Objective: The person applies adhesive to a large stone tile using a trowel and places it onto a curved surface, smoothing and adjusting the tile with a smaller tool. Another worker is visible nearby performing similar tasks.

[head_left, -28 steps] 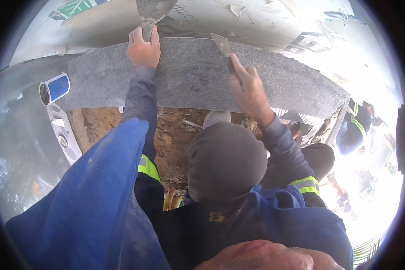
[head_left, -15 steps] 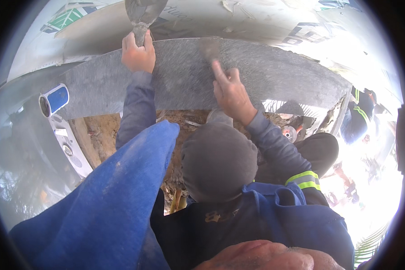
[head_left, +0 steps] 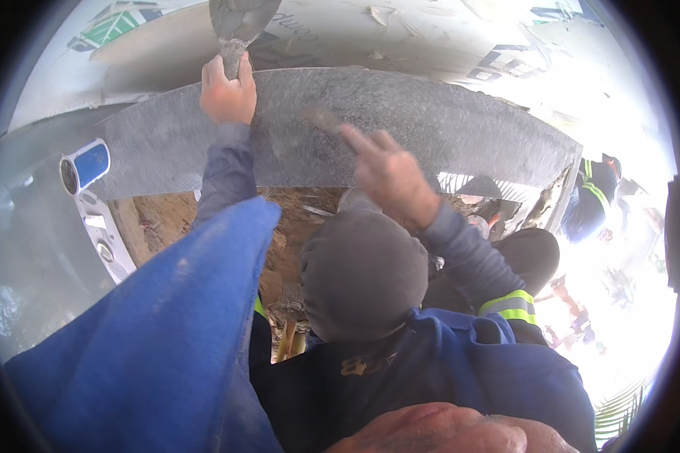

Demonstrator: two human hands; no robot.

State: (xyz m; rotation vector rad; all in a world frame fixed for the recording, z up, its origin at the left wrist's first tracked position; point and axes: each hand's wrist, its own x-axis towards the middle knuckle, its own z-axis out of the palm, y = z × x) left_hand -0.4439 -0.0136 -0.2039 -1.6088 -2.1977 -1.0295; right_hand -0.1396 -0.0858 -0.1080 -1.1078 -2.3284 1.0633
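Note:
My left hand (head_left: 228, 94) grips the handle of a wide, mortar-smeared putty knife (head_left: 236, 21), raised at the far edge of a long grey stone slab (head_left: 499, 140). My right hand (head_left: 389, 177) is closed round the handle of a smaller scraper (head_left: 321, 118), index finger extended along it; its blurred blade is over the middle of the slab, and I cannot tell whether it touches the surface.
A spirit level (head_left: 98, 226) with a blue-labelled end lies left. My knee (head_left: 363, 272) is below the slab over sandy debris (head_left: 151, 226). A pale printed sheet (head_left: 400, 41) lies beyond. Another person (head_left: 585, 204) in reflective stripes is at the right.
My right hand and scraper have moved leftward and down across the slab. My left hand with the wide knife has shifted slightly left and down.

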